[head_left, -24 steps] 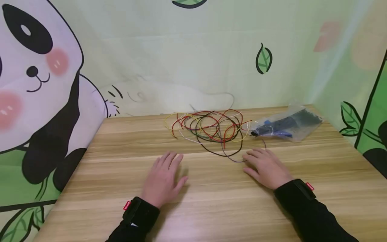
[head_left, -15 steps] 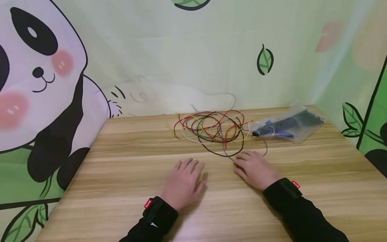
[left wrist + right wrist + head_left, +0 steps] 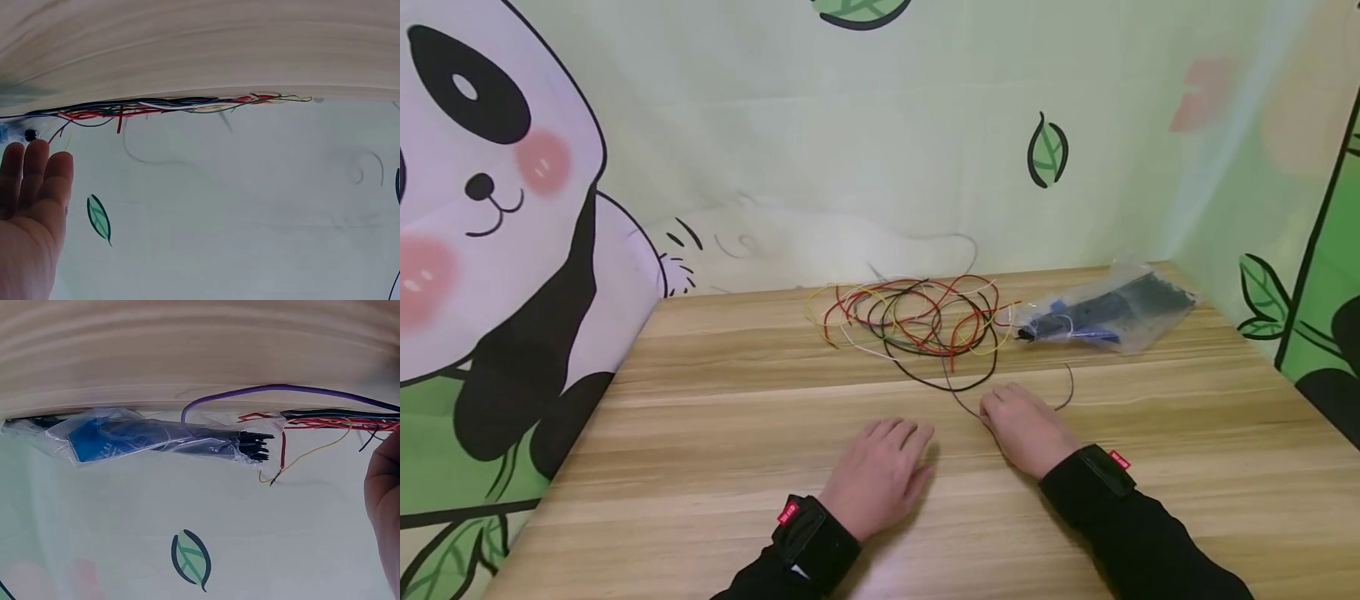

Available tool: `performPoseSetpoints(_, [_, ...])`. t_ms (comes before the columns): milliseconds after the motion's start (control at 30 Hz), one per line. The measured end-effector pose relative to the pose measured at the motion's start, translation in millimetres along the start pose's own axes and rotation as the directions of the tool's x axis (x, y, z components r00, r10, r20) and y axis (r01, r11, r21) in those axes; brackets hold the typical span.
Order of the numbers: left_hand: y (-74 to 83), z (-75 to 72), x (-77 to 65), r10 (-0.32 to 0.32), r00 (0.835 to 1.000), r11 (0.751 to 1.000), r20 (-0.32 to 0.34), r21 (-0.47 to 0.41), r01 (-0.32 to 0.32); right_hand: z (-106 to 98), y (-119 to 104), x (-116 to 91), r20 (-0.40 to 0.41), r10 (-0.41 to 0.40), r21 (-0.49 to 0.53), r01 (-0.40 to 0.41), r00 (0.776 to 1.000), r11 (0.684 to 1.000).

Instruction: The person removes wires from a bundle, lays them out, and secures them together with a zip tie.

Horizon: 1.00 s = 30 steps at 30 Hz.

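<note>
My right hand (image 3: 1026, 429) pinches a thin purple wire (image 3: 1070, 385) low over the wooden table, fingers curled. One stretch of that wire runs from the fingertips back to a loose coil of wires (image 3: 889, 343) in red, black, yellow, white and green. Its other part bends out on the far side of the hand. In the right wrist view the purple wire (image 3: 275, 388) arches above the bag, and only the edge of the right hand (image 3: 382, 487) shows. My left hand (image 3: 880, 475) holds nothing, its fingers relaxed and slightly bent, nearer me. The left wrist view shows several fingers of the left hand (image 3: 34, 212).
A clear plastic bag (image 3: 1138, 321) with thin black strips and a blue label lies to the right of the coil. The table (image 3: 700, 433) ends at a cloth backdrop (image 3: 820, 142) printed with a panda and leaves.
My left hand has moved right and slightly toward me. The right hand has moved left and nearer me, its fingers closing on the purple wire and drawing it along.
</note>
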<state>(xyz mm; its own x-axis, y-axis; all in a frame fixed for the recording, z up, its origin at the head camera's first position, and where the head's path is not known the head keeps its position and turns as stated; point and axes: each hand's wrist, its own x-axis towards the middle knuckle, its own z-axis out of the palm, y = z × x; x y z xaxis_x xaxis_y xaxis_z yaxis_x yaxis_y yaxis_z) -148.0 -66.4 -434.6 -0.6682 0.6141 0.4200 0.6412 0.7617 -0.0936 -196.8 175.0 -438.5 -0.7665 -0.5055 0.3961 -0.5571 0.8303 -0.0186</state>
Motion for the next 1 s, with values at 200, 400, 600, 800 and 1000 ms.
performPoseSetpoints(200, [-2.4,0.3,-2.7,-0.011,1.0,1.0,0.01,-0.024,0.012,-1,2,-1,0.051,0.016,-0.014,-0.015,0.999,1.0])
performPoseSetpoints(400, [-3.1,-0.2,-1.6,-0.011,1.0,1.0,0.002,-0.012,0.011,-3,3,-2,0.09,0.029,-0.02,-0.028,0.996,0.999])
performPoseSetpoints(600, [-2.7,-0.3,-1.3,-0.009,1.0,1.0,-0.001,-0.01,0.009,-1,-2,0,0.047,-0.011,0.039,0.009,0.999,0.999])
performPoseSetpoints(800, [-2.6,-1.2,-0.8,-0.001,1.0,1.0,-0.003,-0.012,0.001,-1,-9,2,-0.043,-0.115,0.065,0.118,0.992,0.991])
performPoseSetpoints(1000, [-3.5,-1.7,-1.1,-0.003,1.0,1.0,-0.027,-0.026,0.002,-3,-18,5,-0.145,-0.288,0.03,0.295,0.947,0.955])
